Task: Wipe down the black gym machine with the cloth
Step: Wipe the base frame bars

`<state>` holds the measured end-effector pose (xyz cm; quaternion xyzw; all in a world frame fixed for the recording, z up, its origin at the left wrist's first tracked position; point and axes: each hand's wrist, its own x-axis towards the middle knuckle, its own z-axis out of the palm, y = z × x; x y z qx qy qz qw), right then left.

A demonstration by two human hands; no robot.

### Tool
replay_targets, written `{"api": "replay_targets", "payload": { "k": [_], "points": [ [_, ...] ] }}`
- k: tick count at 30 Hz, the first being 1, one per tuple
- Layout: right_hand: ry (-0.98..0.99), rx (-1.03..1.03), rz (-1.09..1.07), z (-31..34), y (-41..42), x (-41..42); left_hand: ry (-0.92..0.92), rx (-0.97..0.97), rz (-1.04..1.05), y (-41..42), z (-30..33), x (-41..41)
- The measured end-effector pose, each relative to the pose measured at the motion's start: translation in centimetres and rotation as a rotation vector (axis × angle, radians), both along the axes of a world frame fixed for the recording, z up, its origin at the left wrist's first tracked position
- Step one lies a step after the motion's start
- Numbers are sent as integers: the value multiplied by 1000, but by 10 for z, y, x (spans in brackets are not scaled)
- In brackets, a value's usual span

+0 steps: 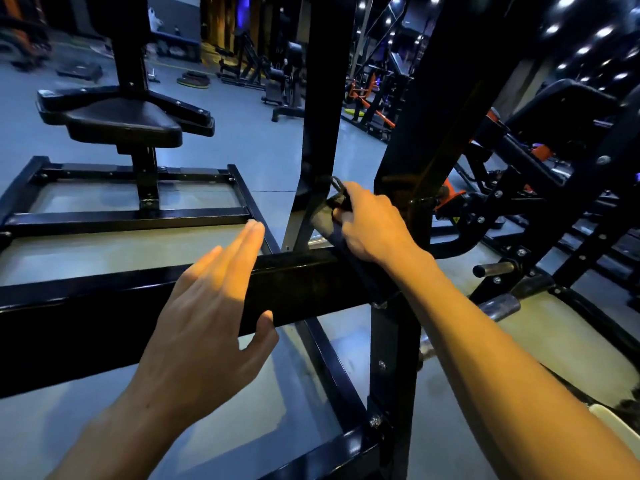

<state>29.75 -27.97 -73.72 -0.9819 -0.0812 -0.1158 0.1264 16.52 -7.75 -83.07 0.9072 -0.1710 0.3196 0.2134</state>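
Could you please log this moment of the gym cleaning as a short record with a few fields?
setting: gym floor with black machines
right hand: grips the dark cloth against the black machine frame, near the upright post
left hand: open, fingers straight, over the frame's horizontal bar; contact cannot be told
nearby: black padded seat on its post, far left
task stage: wiping under way at the joint of bar and upright

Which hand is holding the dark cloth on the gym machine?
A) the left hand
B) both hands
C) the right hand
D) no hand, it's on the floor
C: the right hand grips the dark cloth against the black frame, while the left hand is open with straight fingers, holding nothing.
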Motion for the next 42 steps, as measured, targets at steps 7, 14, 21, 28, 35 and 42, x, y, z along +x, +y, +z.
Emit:
{"api": "replay_targets", "payload": {
  "k": [7, 14, 21, 28, 35, 42],
  "points": [
    [40, 183, 91, -11, 60, -40, -98, -309, -85, 5, 8, -11],
    [-105, 343, 412, -27, 89, -81, -277, -474, -37, 8, 8, -22],
    [-231, 323, -12, -31, -8, -35, -252, -548, 4, 32, 10, -32],
    [-241, 413, 279, -45, 159, -115, -374, -713, 69, 58, 22, -32],
    [80, 855, 531, -41, 167, -144, -383, -907, 130, 100, 30, -39],
    [479, 1721, 233, -33, 89, -138, -1, -840, -23, 59, 40, -55]
  ]
}}
